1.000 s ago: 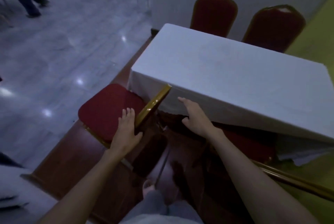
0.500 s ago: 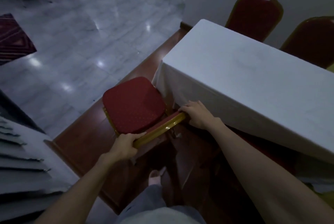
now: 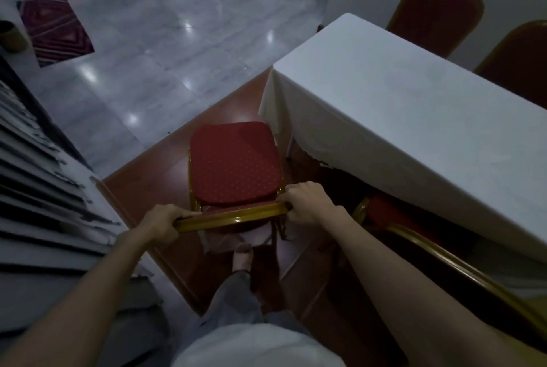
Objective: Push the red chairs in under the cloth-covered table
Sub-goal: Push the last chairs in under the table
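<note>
Under our grips, the red chair [image 3: 235,164] stands upright with its dotted seat pointing away from us, its gold top rail [image 3: 231,216] crosswise below us. It sits clear of the bench [image 3: 399,106], draped in white cloth, off to the right. Two more red chair backs [image 3: 438,11] rise beyond its far side.

1. The chair [image 3: 235,164] seat is red woven cloth, matt, with a fine dotted pattern.
2. Its back rail [image 3: 231,216] looks like gold-painted metal, smooth and glossy.
3. Right of the chair, the tabletop [image 3: 414,118] is covered in white matt cloth, smooth on top and creased at the hanging edge.
4. Beneath the chair, the platform [image 3: 148,183] looks like brown polished wood.
5. Beyond the platform, the floor [image 3: 165,50] is grey glossy stone, mirroring the lights.
</note>
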Tool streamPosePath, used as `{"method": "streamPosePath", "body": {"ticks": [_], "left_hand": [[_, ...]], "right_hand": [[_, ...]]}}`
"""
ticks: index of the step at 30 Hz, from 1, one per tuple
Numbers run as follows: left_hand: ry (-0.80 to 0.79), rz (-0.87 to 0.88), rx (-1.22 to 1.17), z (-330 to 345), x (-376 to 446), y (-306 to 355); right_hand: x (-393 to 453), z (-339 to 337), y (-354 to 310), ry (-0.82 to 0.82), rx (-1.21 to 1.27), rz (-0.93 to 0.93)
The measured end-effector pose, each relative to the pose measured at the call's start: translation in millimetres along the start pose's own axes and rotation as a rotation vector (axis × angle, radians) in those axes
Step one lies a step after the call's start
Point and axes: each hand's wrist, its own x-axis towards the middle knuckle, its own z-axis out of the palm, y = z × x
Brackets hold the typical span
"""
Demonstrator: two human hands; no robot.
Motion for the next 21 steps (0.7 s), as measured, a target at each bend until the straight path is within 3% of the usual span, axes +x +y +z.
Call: {"method": "streamPosePath", "body": {"ticks": [6, 14, 21], "left_hand": [[-0.053, 0.085, -0.015, 35.9, -30.2, 11.3], [0.041, 0.218, -0.003, 51.1, -43.1, 20.5], [0.406, 0.158, -0.031, 39.8, -14.8, 38.6]], "right_hand": [[-61.1, 25.3, -12.5, -0.027, -0.051, -0.065], [-113.0, 54.0, -36.6, -0.087, 0.001, -0.110], [-131.3, 61.2, -37.7, -0.013, 0.115, -0.050]]}}
